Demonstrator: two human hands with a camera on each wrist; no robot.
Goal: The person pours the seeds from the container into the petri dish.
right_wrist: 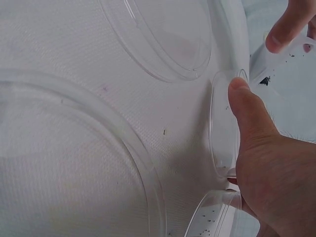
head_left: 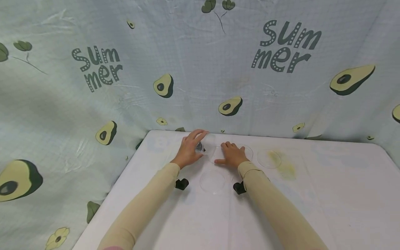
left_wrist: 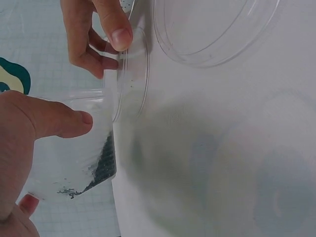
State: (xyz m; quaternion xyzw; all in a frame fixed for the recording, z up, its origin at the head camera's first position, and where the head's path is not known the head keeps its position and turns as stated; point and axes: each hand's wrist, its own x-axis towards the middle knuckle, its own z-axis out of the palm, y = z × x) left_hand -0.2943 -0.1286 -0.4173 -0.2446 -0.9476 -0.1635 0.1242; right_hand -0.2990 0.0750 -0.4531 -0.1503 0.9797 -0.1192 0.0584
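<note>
My left hand [head_left: 189,149] holds a clear plastic container [left_wrist: 64,153], tilted, with its thumb lying along the near side. Small dark grains [left_wrist: 104,160] are heaped in one corner of the container, and a few cling to its wall. Just to the right, my right hand [head_left: 232,155] grips a clear petri dish [right_wrist: 223,128] on the table by its edge, thumb on the rim. The lower fingers of that hand are partly hidden. A few specks show in this dish. Beside the fingers, another petri dish [right_wrist: 210,217] has several dark specks in it.
Further clear dishes lie on the white table [head_left: 328,194]: one dish [head_left: 212,181] nearer me, another dish [head_left: 269,159] to the right near a yellowish stain [head_left: 285,168]. A printed curtain [head_left: 193,62] hangs behind the table. Each wrist carries a black camera mount [head_left: 182,184].
</note>
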